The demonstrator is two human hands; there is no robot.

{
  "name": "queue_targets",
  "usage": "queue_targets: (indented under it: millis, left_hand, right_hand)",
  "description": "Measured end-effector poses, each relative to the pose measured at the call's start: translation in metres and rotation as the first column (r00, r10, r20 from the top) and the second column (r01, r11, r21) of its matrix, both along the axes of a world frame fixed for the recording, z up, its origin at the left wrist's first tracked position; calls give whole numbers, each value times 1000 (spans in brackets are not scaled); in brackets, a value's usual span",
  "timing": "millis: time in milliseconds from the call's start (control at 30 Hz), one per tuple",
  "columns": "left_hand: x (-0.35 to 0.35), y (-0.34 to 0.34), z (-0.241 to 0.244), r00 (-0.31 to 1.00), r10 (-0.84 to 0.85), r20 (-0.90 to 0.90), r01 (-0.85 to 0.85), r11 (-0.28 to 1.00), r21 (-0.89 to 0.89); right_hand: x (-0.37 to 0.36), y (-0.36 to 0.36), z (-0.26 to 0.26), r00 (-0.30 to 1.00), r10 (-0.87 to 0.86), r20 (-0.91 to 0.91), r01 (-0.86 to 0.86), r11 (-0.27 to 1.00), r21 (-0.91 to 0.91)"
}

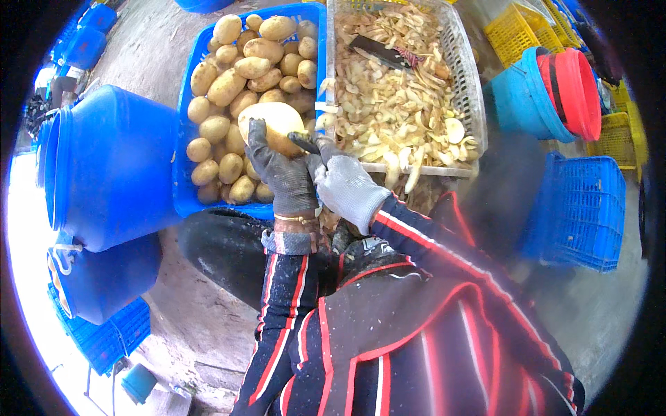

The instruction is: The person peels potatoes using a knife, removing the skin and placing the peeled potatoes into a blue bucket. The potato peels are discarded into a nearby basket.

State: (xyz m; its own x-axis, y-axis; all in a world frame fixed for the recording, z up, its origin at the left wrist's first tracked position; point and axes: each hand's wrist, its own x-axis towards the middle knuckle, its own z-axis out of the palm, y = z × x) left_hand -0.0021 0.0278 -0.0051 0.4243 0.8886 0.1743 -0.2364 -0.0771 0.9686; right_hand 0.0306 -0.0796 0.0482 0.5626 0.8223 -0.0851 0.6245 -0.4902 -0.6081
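Observation:
A large, partly peeled potato (274,120) rests in my left hand (283,174), which wears a dark, dirty glove. My right hand (343,179), in a light grey knit glove, is closed around a small dark-handled peeler (303,141) held against the potato's right side. The peeler's blade is mostly hidden. Both hands are over the near right part of a blue plastic crate (183,171) full of unpeeled potatoes (226,88). Beside it on the right stands a whitish plastic crate (471,99) heaped with potato peelings (400,114).
A knife (382,52) with a wrapped handle lies on the peelings. Blue drums (119,166) stand at left. On the right are a teal bucket (528,96) with a red bucket (575,93), a blue crate (583,213) and yellow crates (512,34).

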Motion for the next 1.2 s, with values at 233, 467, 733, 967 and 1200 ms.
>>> queue_targets:
  millis: [233, 467, 733, 967, 1200]
  left_hand:
    - [18, 14, -8, 881, -96, 462, 338, 811, -478]
    - [-9, -11, 32, 956, -262, 128, 287, 924, -252]
    - [-3, -13, 2, 975, 172, 142, -96, 899, -428]
    - [11, -1, 21, 707, 29, 707, 644, 388, -659]
    - [0, -15, 49, 647, -89, 757, 744, 288, -603]
  right_hand:
    - [12, -50, 35, 444, 55, -894, 391, 886, 248]
    - [4, -5, -5, 956, -286, 66, 249, 909, 333]
    - [-8, -26, -43, 878, 319, 358, -230, 935, -270]
    - [23, -87, -5, 314, 17, -949, 552, 810, 197]
    - [65, -105, 34, 524, -167, -835, 606, 762, 228]
